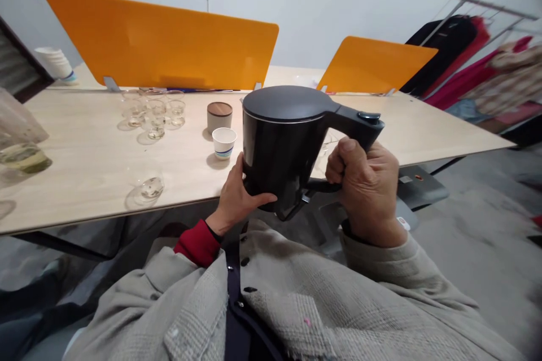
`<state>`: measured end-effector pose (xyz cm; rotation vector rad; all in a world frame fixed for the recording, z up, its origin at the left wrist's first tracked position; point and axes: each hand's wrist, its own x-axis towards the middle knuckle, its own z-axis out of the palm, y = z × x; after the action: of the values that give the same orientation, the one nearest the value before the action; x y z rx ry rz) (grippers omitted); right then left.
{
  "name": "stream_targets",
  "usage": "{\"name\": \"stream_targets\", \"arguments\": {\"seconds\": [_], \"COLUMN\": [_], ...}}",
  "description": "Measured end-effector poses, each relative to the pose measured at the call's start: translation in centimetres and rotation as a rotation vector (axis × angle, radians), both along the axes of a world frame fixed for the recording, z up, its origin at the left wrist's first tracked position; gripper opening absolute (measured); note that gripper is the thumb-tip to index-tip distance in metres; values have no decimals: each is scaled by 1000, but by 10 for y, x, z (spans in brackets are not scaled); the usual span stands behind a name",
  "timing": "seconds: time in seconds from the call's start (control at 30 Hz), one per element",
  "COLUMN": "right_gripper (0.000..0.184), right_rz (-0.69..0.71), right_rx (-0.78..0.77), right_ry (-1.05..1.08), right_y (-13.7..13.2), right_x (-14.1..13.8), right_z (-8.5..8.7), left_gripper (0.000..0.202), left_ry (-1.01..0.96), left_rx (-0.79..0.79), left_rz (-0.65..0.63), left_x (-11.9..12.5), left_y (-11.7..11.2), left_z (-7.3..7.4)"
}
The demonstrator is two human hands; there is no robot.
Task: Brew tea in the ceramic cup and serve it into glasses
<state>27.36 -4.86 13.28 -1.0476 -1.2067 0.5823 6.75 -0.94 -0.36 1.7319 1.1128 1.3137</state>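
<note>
A black electric kettle (pixel 279 146) with its lid down is held up in front of my body, just over the table's front edge. My right hand (pixel 366 183) is closed round its handle on the right side. Against the lower left of the kettle's body, my left hand (pixel 241 197) presses with the thumb across the front and the fingers partly hidden behind. Just left of the kettle stands a white paper cup (pixel 224 144) with a blue band. Behind that cup is a pale canister (pixel 219 119) with a wooden lid.
Several small clear glasses (pixel 156 113) stand grouped on the table (pixel 93 152), with a single glass (pixel 151 186) nearer the front edge. A clear pitcher (pixel 23 141) holds yellowish liquid at far left. Stacked paper cups (pixel 56 63) and orange dividers (pixel 169 39) line the back.
</note>
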Motion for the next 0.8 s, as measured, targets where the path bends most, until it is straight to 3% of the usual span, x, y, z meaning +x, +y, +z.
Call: {"name": "stream_targets", "arguments": {"seconds": [0.2, 0.4, 0.8], "right_gripper": [53, 52, 53], "right_rz": [62, 104, 199], "right_rx": [-18, -96, -197], "right_ry": [-126, -257, -334], "right_y": [4, 18, 51], "right_x": [3, 0, -1], "right_z": [34, 59, 73], "left_gripper": [117, 100, 99], "left_ry": [-177, -373, -497], "left_rx": [-96, -232, -279], "left_rz": [-11, -93, -96], "left_x": [20, 39, 51], "left_y": [-21, -22, -9], "left_z": [15, 23, 19]}}
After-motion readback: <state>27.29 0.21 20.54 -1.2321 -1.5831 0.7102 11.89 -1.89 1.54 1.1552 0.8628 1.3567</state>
